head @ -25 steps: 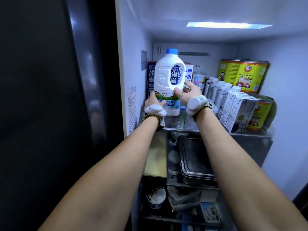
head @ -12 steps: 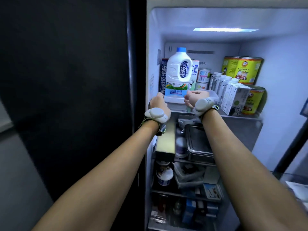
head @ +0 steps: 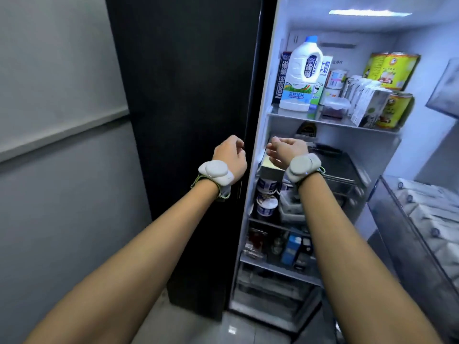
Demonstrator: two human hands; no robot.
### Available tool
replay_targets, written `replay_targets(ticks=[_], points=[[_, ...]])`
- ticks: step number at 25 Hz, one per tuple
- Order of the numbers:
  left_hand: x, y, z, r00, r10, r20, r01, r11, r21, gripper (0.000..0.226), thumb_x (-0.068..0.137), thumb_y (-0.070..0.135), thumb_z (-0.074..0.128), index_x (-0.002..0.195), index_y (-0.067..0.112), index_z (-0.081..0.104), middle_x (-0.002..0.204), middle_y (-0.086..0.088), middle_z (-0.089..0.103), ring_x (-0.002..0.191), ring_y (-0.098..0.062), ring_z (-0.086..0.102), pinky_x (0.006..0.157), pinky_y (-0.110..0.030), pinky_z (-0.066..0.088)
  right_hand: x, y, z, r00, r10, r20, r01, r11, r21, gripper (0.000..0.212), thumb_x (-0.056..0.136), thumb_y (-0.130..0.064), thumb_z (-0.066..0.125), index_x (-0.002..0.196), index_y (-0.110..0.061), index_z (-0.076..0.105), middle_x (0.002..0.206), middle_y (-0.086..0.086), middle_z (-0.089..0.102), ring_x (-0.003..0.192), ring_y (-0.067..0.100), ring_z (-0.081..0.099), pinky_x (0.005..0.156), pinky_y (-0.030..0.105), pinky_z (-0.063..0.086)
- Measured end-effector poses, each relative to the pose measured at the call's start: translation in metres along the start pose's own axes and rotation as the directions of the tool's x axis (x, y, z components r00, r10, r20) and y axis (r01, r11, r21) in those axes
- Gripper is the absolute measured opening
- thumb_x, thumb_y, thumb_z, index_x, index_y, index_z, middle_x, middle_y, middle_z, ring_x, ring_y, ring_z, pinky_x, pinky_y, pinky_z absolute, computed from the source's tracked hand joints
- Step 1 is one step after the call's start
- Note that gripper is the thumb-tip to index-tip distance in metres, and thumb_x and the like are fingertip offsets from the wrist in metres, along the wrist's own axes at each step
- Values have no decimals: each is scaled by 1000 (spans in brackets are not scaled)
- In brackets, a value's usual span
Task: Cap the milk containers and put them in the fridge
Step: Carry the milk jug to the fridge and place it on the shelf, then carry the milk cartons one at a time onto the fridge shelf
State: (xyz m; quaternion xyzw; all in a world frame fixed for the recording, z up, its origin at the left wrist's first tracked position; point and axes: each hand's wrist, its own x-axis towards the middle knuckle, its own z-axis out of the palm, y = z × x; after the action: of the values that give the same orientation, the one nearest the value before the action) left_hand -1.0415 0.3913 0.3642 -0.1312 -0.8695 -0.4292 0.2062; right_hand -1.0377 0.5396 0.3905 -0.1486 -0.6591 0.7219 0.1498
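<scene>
A white milk jug (head: 301,78) with a blue cap stands upright at the left front of the fridge's top shelf (head: 332,121). Both hands are out of the fridge and well below that shelf. My left hand (head: 229,157) hangs in front of the dark closed door, fingers loosely curled and holding nothing. My right hand (head: 288,151) is at the fridge opening, level with the second shelf, fingers apart and empty. Each wrist carries a grey band.
Behind the jug stand Nestle milk cartons (head: 282,75). Small white cartons (head: 367,103) and yellow cans (head: 392,70) fill the shelf's right side. A metal tray (head: 335,160) and tubs sit on lower shelves. The open door's racks (head: 422,214) are at right; a dark closed door (head: 186,95) at left.
Both hands let go of the jug, which now stands alone on the top shelf. The hands drew back and down, and the view pulled away from the fridge.
</scene>
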Motion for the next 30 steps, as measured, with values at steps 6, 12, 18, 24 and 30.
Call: replay_targets(ticks=[6, 12, 18, 24, 30], points=[[-106, -35, -59, 981, -169, -93, 170, 985, 3, 18, 92, 16, 54, 107, 13, 63, 96, 0, 70, 85, -17, 68, 83, -34, 56, -97, 42, 30, 983, 68, 169, -53, 994, -91, 26, 102, -17, 56, 77, -16, 61, 88, 7, 66, 63, 12, 59, 57, 22, 49], [-212, -61, -113, 914, -319, -251, 348, 934, 82, 15, 92, 15, 55, 106, 13, 62, 87, 2, 67, 80, -21, 68, 83, -36, 56, -179, 81, 47, 909, 144, 390, -83, 982, -171, 17, 101, -20, 59, 86, -16, 66, 96, 6, 72, 85, 19, 69, 62, 22, 54], [-344, -64, -150, 761, -527, -379, 578, 815, 26, 16, 93, 13, 55, 108, 8, 61, 89, -5, 67, 86, -29, 70, 87, -43, 56, -275, 129, 57, 750, 276, 601, -112, 949, -295, 25, 100, -17, 59, 76, -16, 64, 82, 4, 69, 66, 14, 63, 58, 21, 51], [-483, -59, -199, 557, -653, -513, 754, 657, -19, 20, 93, 14, 54, 111, 7, 60, 99, -11, 70, 88, -28, 69, 84, -38, 56, -397, 172, 76, 549, 368, 750, -53, 911, -408, 17, 97, -14, 62, 81, -11, 65, 93, 13, 70, 75, 24, 65, 61, 25, 52], [-629, -62, -266, 362, -686, -631, 865, 499, -46, 20, 93, 16, 57, 111, 9, 62, 100, -8, 71, 84, -22, 65, 81, -29, 52, -526, 220, 104, 344, 420, 840, 61, 883, -466, 16, 89, -9, 73, 103, -4, 68, 91, 18, 72, 76, 23, 67, 71, 31, 55]])
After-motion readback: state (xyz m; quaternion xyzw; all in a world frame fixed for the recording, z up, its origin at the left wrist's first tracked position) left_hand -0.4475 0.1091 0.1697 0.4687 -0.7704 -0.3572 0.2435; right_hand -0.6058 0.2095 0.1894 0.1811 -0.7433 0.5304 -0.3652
